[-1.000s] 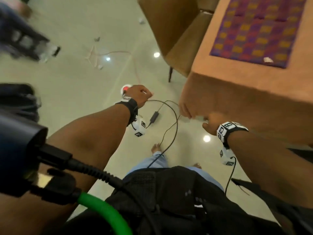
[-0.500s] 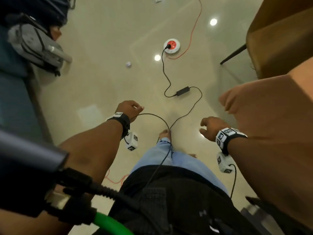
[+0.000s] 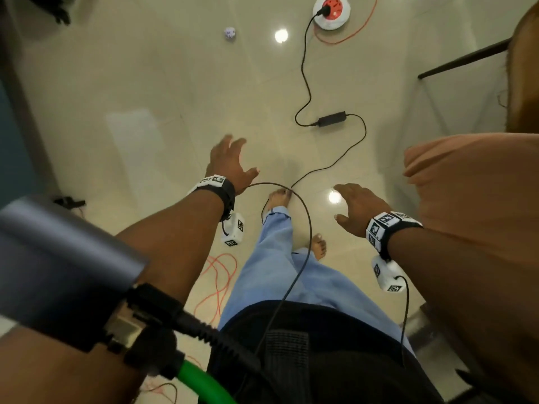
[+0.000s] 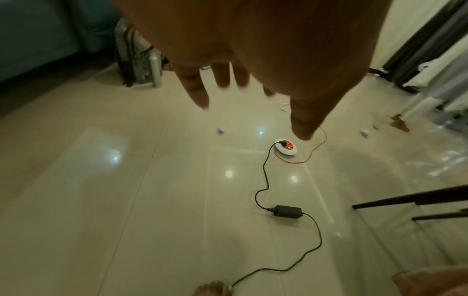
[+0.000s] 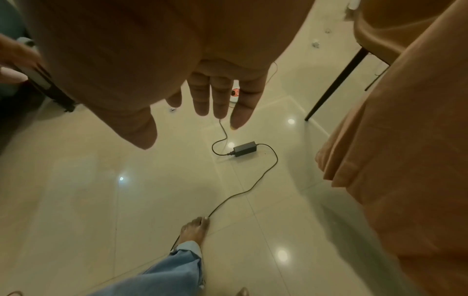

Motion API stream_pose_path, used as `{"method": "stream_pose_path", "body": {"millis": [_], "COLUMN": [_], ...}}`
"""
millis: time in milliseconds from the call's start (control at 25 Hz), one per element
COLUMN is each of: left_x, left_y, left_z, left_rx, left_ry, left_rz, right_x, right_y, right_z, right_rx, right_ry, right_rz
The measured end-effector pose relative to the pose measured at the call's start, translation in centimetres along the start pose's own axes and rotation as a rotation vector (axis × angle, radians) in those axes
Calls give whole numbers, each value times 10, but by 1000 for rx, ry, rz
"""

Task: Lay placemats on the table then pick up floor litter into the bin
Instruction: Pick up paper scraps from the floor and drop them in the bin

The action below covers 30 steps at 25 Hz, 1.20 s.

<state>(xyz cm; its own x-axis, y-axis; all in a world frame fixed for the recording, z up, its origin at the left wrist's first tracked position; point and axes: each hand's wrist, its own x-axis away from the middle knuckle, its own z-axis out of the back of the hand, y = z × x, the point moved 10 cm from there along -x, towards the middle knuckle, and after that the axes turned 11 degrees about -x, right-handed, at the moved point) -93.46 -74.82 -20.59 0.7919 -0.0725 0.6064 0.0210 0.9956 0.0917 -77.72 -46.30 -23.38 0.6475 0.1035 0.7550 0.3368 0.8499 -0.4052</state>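
Observation:
A small crumpled white scrap of litter (image 3: 229,32) lies on the pale tiled floor ahead, also visible in the left wrist view as the litter scrap (image 4: 221,130). More small white litter bits (image 4: 365,133) sit far off to the right. My left hand (image 3: 230,161) hangs over the floor with spread straight fingers and holds nothing. My right hand (image 3: 354,204) is open too, fingers straight, beside the orange tablecloth (image 3: 478,199). No placemat or bin is in view.
A black power adapter (image 3: 332,119) and its black cable run across the floor to a red-and-white socket reel (image 3: 331,8) with an orange cord. A chair leg (image 3: 463,58) stands at the right. My bare feet (image 3: 280,196) touch the cable. A backpack (image 4: 136,60) leans far left.
My view swung from the table with its placemat down to the floor. Both hands, curled earlier, have opened with fingers spread. The right hand has left the tablecloth edge.

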Motion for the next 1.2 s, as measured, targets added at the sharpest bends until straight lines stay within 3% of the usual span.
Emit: {"method": "stream_pose_path", "body": {"millis": [120,320,480,680,920,1200], "left_x": [37,91,83,-8,-142,-276], "left_y": [-30,-55,-49,-57,-87,-91], "left_z": [20,41,79,145,236,356], "left_rx": [-51,-22,-28,-30,-131,-106], "left_ry": [190,178,224,239,109,132], "left_rz": [142,229,161,92,-37,-109], "right_x": [-12,-2,-7,-60,-149,-269], "right_y": [-34,-93,-149,-190,-228,-363], "right_z": [20,65,117,191,273,368], "right_rx": [77,86,105,105,-9,-93], "right_ry": [29,114,185,250,266,277], "right_rz": [74,131,209,170,-72,60]}}
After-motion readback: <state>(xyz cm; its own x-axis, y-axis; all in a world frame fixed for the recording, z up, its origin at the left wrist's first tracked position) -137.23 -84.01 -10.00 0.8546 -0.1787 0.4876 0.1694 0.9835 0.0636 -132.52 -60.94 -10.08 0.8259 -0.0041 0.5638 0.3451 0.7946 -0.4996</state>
